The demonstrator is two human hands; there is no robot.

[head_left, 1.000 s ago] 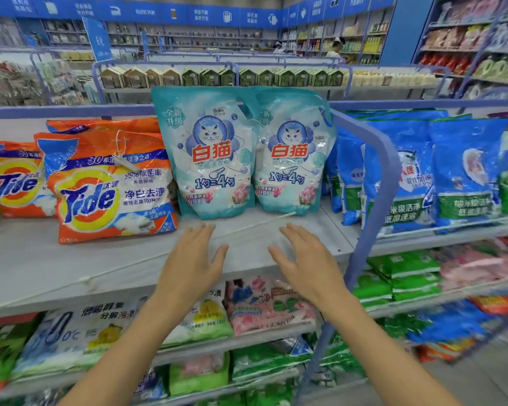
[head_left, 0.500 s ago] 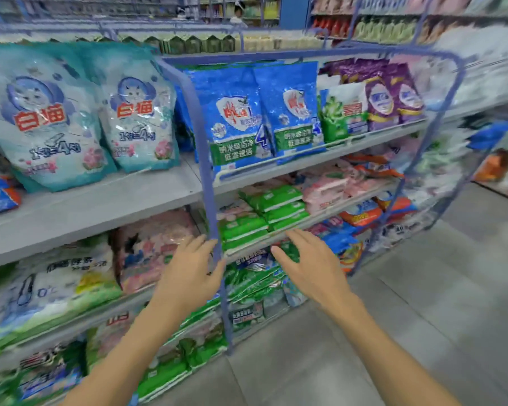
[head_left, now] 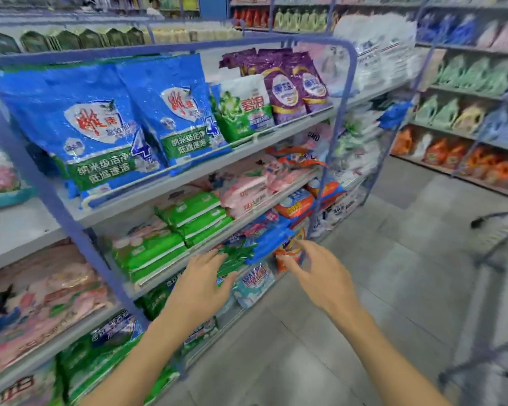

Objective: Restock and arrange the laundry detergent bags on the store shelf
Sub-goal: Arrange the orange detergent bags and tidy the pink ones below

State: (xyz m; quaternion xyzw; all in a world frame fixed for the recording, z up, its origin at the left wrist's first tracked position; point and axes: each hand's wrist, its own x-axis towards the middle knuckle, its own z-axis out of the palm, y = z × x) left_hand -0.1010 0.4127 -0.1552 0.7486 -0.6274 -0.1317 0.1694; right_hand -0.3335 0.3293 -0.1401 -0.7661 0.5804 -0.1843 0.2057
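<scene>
Two big blue detergent bags (head_left: pixel 100 127) stand on the top board of the store shelf (head_left: pixel 188 175), with a green and white bag (head_left: pixel 245 111) and purple bags (head_left: pixel 294 83) to their right. Below lie stacks of green bags (head_left: pixel 188 218) and pink bags (head_left: pixel 255 186). My left hand (head_left: pixel 201 285) hovers empty with fingers spread in front of the lower shelves. My right hand (head_left: pixel 320 276) is held out beside it, fingers relaxed, holding nothing. The picture is blurred by motion.
Blue metal frame posts (head_left: pixel 335 136) divide the shelf units. A grey tiled aisle floor (head_left: pixel 379 288) runs on the right. A metal cart (head_left: pixel 487 288) stands at the right edge. More stocked shelves (head_left: pixel 467 98) line the far side of the aisle.
My view has swung right, away from the teal cat-brand bags and the orange bags, to the blue bags and the aisle. Both hands stay empty and have come down off the top shelf.
</scene>
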